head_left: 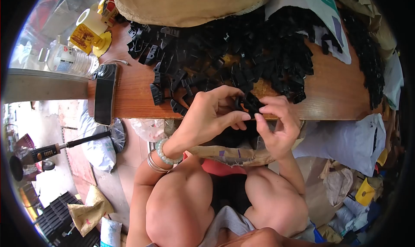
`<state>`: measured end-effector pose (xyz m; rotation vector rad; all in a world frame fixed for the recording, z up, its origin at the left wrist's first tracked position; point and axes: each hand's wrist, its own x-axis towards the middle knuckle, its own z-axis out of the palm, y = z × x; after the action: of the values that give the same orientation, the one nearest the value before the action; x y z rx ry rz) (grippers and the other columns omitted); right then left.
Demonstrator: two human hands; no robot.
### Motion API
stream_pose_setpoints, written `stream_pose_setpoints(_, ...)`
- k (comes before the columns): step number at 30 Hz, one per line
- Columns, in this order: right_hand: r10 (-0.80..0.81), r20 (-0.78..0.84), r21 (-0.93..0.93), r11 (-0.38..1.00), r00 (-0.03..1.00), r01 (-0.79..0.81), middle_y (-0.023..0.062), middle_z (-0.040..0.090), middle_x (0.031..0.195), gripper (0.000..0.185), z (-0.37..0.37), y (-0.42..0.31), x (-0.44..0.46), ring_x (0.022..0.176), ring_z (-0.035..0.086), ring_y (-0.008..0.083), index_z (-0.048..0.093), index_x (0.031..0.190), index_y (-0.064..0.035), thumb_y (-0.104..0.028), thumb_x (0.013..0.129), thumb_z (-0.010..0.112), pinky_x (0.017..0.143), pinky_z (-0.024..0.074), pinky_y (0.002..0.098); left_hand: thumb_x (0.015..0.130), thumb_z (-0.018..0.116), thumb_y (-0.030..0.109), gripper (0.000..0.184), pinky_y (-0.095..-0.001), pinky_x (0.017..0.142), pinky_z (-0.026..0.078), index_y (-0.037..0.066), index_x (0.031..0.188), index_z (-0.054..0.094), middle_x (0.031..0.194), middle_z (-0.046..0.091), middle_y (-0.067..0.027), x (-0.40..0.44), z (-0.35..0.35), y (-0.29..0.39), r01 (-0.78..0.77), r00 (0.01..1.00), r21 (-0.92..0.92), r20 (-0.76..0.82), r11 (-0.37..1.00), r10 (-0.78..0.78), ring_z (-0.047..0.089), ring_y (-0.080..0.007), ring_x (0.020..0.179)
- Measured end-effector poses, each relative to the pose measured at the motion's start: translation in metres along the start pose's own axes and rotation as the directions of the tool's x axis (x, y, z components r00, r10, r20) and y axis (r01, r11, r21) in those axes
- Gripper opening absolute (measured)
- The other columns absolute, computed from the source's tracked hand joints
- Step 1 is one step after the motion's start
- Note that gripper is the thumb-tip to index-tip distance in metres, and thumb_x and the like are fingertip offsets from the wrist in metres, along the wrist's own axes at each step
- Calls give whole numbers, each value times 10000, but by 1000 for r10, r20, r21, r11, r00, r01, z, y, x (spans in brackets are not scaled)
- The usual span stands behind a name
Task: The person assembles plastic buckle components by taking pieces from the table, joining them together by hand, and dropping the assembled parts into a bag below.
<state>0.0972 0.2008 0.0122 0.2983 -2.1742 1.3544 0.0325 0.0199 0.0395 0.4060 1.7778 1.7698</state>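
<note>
My left hand (212, 116), with a beaded bracelet and metal bangles at its wrist, grips a small black plastic part (249, 105) between thumb and fingers. From the other side my right hand (280, 125) pinches the same part. Both hands are over the front edge of the wooden table (337, 93), their fingertips close together. Just behind them spreads a big heap of black plastic pieces (216, 61). The part's fine details are too small to make out.
A phone (105, 93) lies at the table's left, near a plastic bottle (71, 60) and a yellow stand (101, 44). Behind the heap is a tan sack (190, 3). An open sack (242, 155) hangs below the table edge, between my knees.
</note>
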Motion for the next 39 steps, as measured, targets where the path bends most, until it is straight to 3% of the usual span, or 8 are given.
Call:
stream_pose_setpoints(16, -206, 42, -306, 929, 978, 209, 84, 688, 965, 320, 4, -1, -1, 794, 573, 255, 628, 905, -63, 56, 628, 733, 675, 452, 344, 858, 694, 56, 334, -241, 649, 569, -77, 1133, 558, 771, 692, -106, -9, 9, 2, -134, 984, 211, -90, 968, 156, 698, -142, 753)
stream_pose_setpoints(21, -110, 74, -23, 993, 991, 112, 112, 651, 1015, 290, 0, 1, 5, 892, 581, 278, 640, 951, -46, 46, 687, 716, 756, 462, 344, 850, 662, -1, 293, -253, 640, 562, -41, 1125, 571, 849, 699, -101, -10, 9, 2, -271, 956, 249, -48, 930, 291, 703, -138, 783)
stream_pose_setpoints(24, 349, 133, 373, 849, 928, -373, 122, 604, 1084, 257, 5, -3, 2, 935, 569, 216, 638, 1049, 8, -20, 798, 685, 787, 448, 310, 764, 693, -52, 361, -273, 624, 563, -24, 1102, 570, 1039, 651, -123, -10, 9, -4, -443, 873, 472, 32, 762, 487, 696, -205, 757)
stream_pose_setpoints(28, 255, 209, 279, 910, 944, -308, 110, 596, 1059, 291, 2, -3, -2, 925, 556, 171, 627, 1097, 16, -16, 812, 679, 776, 441, 278, 743, 724, -34, 375, -280, 609, 562, -14, 1086, 573, 1017, 654, -122, -13, 10, -4, -485, 836, 539, 56, 688, 546, 677, -213, 728)
stream_pose_setpoints(31, 298, 167, 353, 872, 940, -339, 88, 607, 985, 249, -6, -8, 5, 852, 558, 153, 647, 1051, 17, -1, 806, 688, 730, 442, 262, 745, 773, 92, 393, -313, 549, 522, 36, 1078, 572, 817, 646, -105, -10, -1, 5, -438, 872, 496, 33, 750, 488, 660, -220, 645)
stream_pose_setpoints(34, 249, 528, 142, 917, 812, -374, 58, 613, 880, 147, -27, -4, 17, 749, 560, 141, 680, 945, 4, 11, 800, 694, 646, 437, 263, 751, 772, 88, 198, -314, 571, 498, 19, 888, 647, 752, 623, -110, -4, -38, 8, -131, 832, 680, -320, 722, 452, 618, -228, 614)
stream_pose_setpoints(36, 289, 457, 74, 930, 842, -360, 47, 605, 797, 45, -26, 5, 15, 669, 554, 137, 684, 835, -2, -11, 796, 706, 571, 415, 255, 783, 735, 168, 184, -385, 609, 475, 18, 845, 649, 802, 602, -115, 7, -67, 4, 174, 739, 920, -357, 350, 571, 606, -326, 687)
stream_pose_setpoints(39, 330, 105, -201, 931, 938, -305, 84, 597, 810, 26, -20, 14, 21, 656, 564, 165, 662, 840, 3, 3, 816, 673, 578, 430, 266, 785, 723, 202, 184, -393, 655, 466, 31, 804, 658, 810, 585, -103, 12, -86, -6, 266, 770, 924, -374, 273, 517, 604, -311, 755)
